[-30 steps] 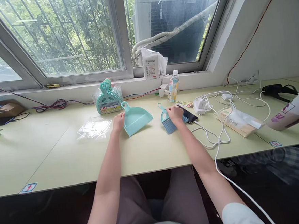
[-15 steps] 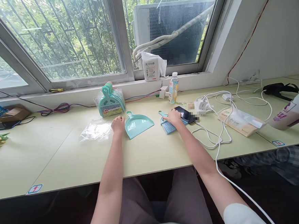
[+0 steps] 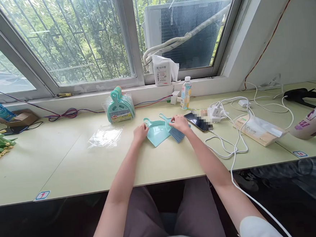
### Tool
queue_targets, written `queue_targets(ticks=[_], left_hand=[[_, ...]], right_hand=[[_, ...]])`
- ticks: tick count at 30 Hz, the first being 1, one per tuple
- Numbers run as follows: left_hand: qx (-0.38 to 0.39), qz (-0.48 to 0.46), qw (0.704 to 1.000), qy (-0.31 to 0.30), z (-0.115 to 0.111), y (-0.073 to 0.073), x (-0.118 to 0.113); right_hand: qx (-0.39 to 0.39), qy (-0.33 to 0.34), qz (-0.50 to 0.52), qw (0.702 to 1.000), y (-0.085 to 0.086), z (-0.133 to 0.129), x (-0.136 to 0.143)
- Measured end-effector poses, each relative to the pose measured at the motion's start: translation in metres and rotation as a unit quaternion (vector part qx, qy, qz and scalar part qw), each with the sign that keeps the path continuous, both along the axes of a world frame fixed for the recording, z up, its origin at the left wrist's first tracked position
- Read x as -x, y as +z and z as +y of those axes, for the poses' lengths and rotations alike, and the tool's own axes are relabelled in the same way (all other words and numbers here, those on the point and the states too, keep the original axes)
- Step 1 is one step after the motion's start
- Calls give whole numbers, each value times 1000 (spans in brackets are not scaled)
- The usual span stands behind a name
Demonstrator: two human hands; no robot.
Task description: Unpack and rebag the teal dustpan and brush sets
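A light turquoise dustpan (image 3: 157, 134) lies on the table in front of me, its looped handle pointing away. My left hand (image 3: 141, 132) is closed on the dustpan's left edge. My right hand (image 3: 180, 124) grips a small turquoise hand brush (image 3: 177, 135) with grey-blue bristles. The brush overlaps the right side of the dustpan, its looped handle tilted up to the left. Just right of that hand, a dark phone (image 3: 198, 121) rests on the table, partly blurred out.
Behind stands a wrapped stack of dustpan sets (image 3: 120, 106). Crumpled clear plastic (image 3: 106, 136) lies to the left. Toward the right are a drink bottle (image 3: 186, 93), white chargers (image 3: 217, 111) with loose cables, a tissue pack (image 3: 258, 129) and a large cup (image 3: 313, 119).
The dustpan has slid right with my left hand. My right hand has carried the brush left, away from the phone and onto the dustpan's right side. The view has shifted slightly.
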State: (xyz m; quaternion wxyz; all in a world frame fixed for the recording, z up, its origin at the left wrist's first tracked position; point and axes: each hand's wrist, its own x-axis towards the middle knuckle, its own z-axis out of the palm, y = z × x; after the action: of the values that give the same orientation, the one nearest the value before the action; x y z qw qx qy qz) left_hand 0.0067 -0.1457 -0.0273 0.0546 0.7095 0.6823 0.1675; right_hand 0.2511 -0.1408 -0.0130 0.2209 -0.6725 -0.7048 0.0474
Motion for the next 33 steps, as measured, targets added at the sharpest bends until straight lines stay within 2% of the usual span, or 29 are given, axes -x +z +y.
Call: queue_targets(ticks=[5, 8, 11, 14, 17, 19, 22, 26, 28, 33], left_hand=[[-1, -15, 998, -59, -19, -4, -44], [-11, -6, 992, -125, -27, -3, -55], [-51, 18, 980, -192, -28, 1, -49], [-154, 57, 967, -197, -22, 4, -32], [-235, 107, 933, -250, -15, 4, -17], [-236, 145, 917, -287, -11, 0, -12], [-220, 193, 908, -300, -8, -5, -13], [-232, 205, 892, -330, -7, -9, -16], [-219, 206, 894, -332, -5, -10, -17], [-170, 181, 922, -297, 1, -15, -22]], right_hand=[[4, 38, -26, 999, -2, -12, 29], [-3, 55, -33, 998, -1, -15, 32], [11, 79, -26, 996, 2, -15, 28], [34, 86, 1, 996, 3, -13, 24], [28, 89, 10, 996, 2, -13, 25], [24, 94, 14, 995, 0, -12, 26], [34, 105, 33, 993, -5, -8, 26], [56, 113, 71, 989, -14, 0, 23], [61, 109, 79, 989, -16, 3, 21], [79, 101, 74, 989, -15, 5, 21]])
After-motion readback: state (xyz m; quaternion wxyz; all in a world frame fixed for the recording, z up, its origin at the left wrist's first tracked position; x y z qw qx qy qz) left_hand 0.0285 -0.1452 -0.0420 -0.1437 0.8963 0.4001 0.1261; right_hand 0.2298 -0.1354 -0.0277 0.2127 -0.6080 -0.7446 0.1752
